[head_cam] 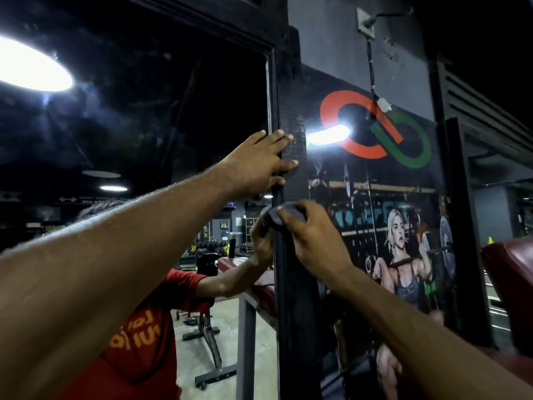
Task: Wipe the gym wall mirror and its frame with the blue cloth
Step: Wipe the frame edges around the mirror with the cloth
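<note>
Left hand (256,166) spread flat on black mirror frame (291,284), right hand (313,238) gripping bunched blue cloth (272,216), cloth mostly hidden, colour dim, smeared mirror glass (144,111) alongside.

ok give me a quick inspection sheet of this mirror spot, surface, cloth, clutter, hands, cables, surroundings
surface: mirror shows smears and ceiling-light glare
job's things: blue cloth bunched against the black frame, on its right vertical side
clutter: nothing seen
grippers: left hand flat, fingers spread across the frame edge; right hand in a closed grip on the cloth
cables: black cable hangs from a wall box down to a white connector
surroundings: gym poster right of frame; red bench at far right
</note>
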A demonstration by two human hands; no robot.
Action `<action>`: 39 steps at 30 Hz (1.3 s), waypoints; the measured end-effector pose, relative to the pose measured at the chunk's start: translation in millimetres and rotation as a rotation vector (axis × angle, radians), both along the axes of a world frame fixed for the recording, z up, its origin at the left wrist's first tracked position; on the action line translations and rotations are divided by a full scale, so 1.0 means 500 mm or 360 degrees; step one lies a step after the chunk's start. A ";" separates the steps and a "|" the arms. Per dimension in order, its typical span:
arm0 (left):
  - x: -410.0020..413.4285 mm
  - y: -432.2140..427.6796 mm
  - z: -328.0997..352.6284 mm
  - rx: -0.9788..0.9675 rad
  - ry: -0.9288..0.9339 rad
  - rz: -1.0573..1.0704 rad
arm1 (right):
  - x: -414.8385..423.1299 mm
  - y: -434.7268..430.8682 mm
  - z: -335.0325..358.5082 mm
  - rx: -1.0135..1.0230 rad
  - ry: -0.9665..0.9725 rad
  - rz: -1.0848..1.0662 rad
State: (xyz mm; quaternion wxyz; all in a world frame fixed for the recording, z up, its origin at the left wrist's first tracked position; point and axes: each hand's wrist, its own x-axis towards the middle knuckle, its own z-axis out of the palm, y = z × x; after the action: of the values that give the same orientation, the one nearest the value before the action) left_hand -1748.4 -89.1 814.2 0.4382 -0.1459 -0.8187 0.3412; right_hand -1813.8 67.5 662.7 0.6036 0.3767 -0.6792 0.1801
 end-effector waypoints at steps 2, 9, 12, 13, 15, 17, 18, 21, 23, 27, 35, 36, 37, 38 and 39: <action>0.003 0.000 -0.015 0.0008 -0.0006 0.0003 | -0.006 -0.001 -0.030 0.0151 0.0109 -0.0132; -0.006 -0.007 -0.099 -0.0116 -0.0060 -0.0024 | 0.006 0.036 -0.161 0.0367 0.0007 -0.0094; -0.006 -0.012 -0.119 -0.0118 -0.0071 -0.0001 | 0.023 0.020 -0.123 -0.0124 -0.0152 0.0068; -0.005 -0.013 -0.122 -0.0124 -0.0069 0.0001 | 0.020 0.015 -0.109 -0.0297 -0.0221 0.0116; -0.004 -0.018 -0.131 -0.0126 -0.0064 0.0005 | 0.010 0.004 -0.115 -0.0426 -0.0342 0.0124; 0.000 -0.020 -0.147 -0.0114 -0.0081 -0.0002 | 0.006 -0.004 -0.162 -0.0394 -0.0367 0.0069; 0.003 -0.021 -0.157 -0.0100 -0.0101 0.0001 | 0.006 -0.005 -0.196 -0.0370 -0.0371 0.0061; 0.010 -0.020 -0.187 -0.0068 -0.0153 0.0011 | 0.015 0.006 -0.278 -0.0239 -0.0421 0.0021; 0.012 -0.018 -0.197 -0.0084 -0.0141 0.0012 | 0.022 0.018 -0.283 -0.0208 -0.0459 0.0017; 0.019 -0.015 -0.206 -0.0101 -0.0151 0.0008 | 0.043 0.018 -0.216 -0.0224 -0.0351 -0.0014; 0.026 -0.028 -0.276 -0.0179 -0.0173 0.0013 | 0.036 0.025 -0.324 0.0377 -0.0088 -0.0028; 0.027 -0.030 -0.289 -0.0181 -0.0192 0.0018 | 0.038 0.037 -0.340 0.0445 -0.0081 -0.0013; 0.029 -0.031 -0.303 -0.0179 -0.0212 0.0025 | 0.040 0.044 -0.351 0.0475 -0.0092 0.0000; 0.030 -0.032 -0.316 -0.0176 -0.0224 0.0030 | 0.043 0.047 -0.354 0.0441 -0.0127 0.0020; 0.031 -0.032 -0.331 -0.0169 -0.0232 0.0035 | 0.045 0.046 -0.354 0.0336 -0.0191 0.0051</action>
State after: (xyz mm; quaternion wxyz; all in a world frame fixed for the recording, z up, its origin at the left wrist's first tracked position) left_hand -1732.8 -105.2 648.9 0.3655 -0.1843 -0.8307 0.3773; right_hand -1791.5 90.4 485.8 0.5159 0.4374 -0.7232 0.1395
